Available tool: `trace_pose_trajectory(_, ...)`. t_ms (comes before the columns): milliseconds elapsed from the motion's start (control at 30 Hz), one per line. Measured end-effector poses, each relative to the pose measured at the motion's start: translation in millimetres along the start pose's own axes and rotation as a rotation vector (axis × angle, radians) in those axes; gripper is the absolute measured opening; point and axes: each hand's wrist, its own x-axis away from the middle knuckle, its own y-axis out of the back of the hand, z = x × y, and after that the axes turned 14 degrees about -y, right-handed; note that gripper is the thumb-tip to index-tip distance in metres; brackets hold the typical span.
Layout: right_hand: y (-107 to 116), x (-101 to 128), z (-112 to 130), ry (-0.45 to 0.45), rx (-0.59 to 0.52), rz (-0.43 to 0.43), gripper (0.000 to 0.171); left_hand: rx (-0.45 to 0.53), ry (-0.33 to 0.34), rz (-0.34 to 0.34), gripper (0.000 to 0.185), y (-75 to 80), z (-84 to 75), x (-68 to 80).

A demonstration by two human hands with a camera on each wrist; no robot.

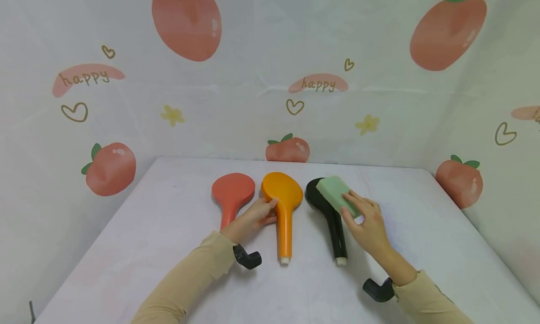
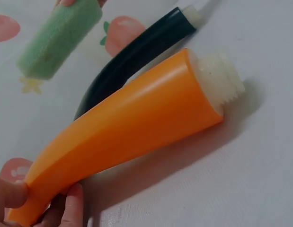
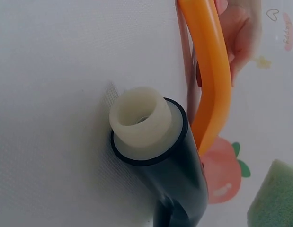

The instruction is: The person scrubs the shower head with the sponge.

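Three shower heads lie in a row on the white table. My left hand (image 1: 256, 214) pinches the neck of the orange shower head (image 1: 285, 221), thumb on top and fingers beneath. In the left wrist view, its pale threaded end (image 2: 219, 78) points right. My right hand (image 1: 368, 224) holds a green sponge (image 1: 337, 192) by its near end, over the head of the black shower head (image 1: 335, 230). Whether the sponge touches it I cannot tell. The red shower head (image 1: 233, 190) lies at the left, its handle partly hidden behind my left hand and forearm.
A white cloth printed with peaches, hearts and flowers hangs as a backdrop (image 1: 236, 122) behind the table (image 1: 160, 211) and along its sides. Black wrist cameras (image 1: 249, 258) stick out from both wrists near the tabletop.
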Motion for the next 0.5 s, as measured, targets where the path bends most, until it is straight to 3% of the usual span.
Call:
trace_pose_trajectory(233, 2.2, -1.7, 0.2, -0.009, -0.002, -0.002, 0.033, -0.03, 0.018, -0.076, 0.057, 3.8, 0.8, -0.2)
trace_pose_trajectory(500, 2.9, -2.6, -4.0, -0.037, 0.005, 0.013, 0.033, -0.096, -0.003, -0.078, 0.053, 2.3, -7.1, 7.1)
